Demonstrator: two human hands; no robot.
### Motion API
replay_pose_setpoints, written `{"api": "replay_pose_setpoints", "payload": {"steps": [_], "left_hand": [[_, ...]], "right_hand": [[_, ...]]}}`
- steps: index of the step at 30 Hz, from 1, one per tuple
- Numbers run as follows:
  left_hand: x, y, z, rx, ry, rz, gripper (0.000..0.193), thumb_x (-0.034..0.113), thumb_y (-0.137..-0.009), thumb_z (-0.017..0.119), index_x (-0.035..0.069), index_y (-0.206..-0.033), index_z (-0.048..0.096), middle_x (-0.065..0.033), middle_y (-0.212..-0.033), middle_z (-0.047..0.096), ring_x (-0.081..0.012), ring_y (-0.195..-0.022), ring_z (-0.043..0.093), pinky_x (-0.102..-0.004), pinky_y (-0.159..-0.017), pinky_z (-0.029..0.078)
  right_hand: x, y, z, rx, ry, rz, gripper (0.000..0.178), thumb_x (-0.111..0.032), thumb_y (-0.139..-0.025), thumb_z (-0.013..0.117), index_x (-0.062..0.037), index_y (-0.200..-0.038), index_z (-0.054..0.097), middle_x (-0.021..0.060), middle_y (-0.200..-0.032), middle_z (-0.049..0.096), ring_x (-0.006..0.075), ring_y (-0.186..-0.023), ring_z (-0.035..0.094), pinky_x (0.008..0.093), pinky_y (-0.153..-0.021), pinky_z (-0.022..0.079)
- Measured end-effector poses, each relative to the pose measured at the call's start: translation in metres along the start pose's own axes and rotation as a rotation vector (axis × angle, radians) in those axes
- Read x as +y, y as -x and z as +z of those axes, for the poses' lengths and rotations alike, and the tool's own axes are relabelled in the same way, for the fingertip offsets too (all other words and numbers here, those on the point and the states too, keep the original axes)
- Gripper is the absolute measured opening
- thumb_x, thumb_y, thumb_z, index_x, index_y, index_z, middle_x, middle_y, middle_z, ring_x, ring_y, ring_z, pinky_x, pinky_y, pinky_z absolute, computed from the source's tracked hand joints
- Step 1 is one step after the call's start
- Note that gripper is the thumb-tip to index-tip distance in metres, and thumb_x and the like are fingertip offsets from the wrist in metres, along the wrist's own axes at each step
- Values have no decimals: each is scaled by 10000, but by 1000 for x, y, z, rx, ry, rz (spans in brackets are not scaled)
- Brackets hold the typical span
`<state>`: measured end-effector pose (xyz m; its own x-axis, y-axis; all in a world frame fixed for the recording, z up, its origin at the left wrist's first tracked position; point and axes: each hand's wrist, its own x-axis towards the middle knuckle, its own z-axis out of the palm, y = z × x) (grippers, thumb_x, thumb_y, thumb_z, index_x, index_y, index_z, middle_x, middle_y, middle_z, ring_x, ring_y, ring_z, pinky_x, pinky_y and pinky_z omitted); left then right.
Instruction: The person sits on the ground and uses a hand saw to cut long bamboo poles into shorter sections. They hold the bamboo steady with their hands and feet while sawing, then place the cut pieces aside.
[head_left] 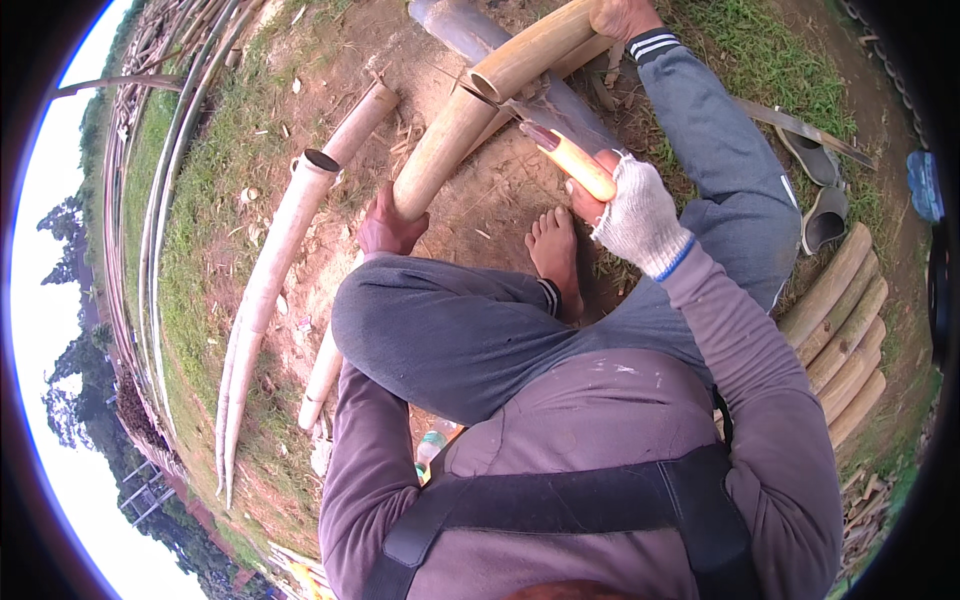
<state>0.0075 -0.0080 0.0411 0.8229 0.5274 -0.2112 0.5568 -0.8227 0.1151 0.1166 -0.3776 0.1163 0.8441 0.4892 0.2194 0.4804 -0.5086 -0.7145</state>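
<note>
My bare left hand point(392, 224) is wrapped round the lower end of a yellowish bamboo tube point(437, 150). The tube's far end meets the open end of another bamboo tube point(535, 45), against whose far part my bare foot point(622, 14) rests. In a white knit glove, my right hand point(632, 208) grips a tool with a pale wooden handle point(583, 168) and a dark reddish collar. Its thin dark blade, seemingly a knife's, points toward the joint between the tubes; the tip is hard to make out. A thick grey log point(575, 100) lies under the tubes.
Left of my knee, more bamboo poles point(278, 235) lie on the dirt. On the right are a long flat blade point(790, 122), a pair of sandals point(822, 215), a stack of bamboo pieces point(838, 325) and a blue bottle point(925, 186). A clear bottle point(431, 447) sits by my left arm.
</note>
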Motion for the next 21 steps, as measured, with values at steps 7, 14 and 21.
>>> {"api": "replay_pose_setpoints", "payload": {"steps": [7, 14, 21], "left_hand": [[-9, 1, 9, 26, 6, 37, 897, 447, -720, 878, 155, -1491, 525, -190, -1283, 718, -393, -1145, 722, -523, -935, 573], [0, -2, 1, 10, -19, 0, 939, 444, -706, 874, 175, -1527, 505, -189, -1300, 714, -396, -1172, 713, -521, -971, 564], [-12, 4, 12, 55, 7, 26, 922, 441, -702, 885, 174, -1505, 517, -199, -1278, 719, -413, -1140, 721, -524, -939, 573]], "right_hand": [[-4, 50, -29, 38, -100, -13, 248, -187, -924, 795, 0, -889, 635, 201, -710, 630, 408, -629, 651, 459, -572, 493], [1, -46, 53, 73, -89, 1, 344, -316, -940, 777, -3, -896, 643, 244, -724, 638, 471, -699, 663, 508, -613, 511], [-6, 74, -18, 1, -64, 29, 266, -197, -906, 812, -16, -907, 617, 185, -684, 608, 404, -624, 644, 471, -571, 502]]}}
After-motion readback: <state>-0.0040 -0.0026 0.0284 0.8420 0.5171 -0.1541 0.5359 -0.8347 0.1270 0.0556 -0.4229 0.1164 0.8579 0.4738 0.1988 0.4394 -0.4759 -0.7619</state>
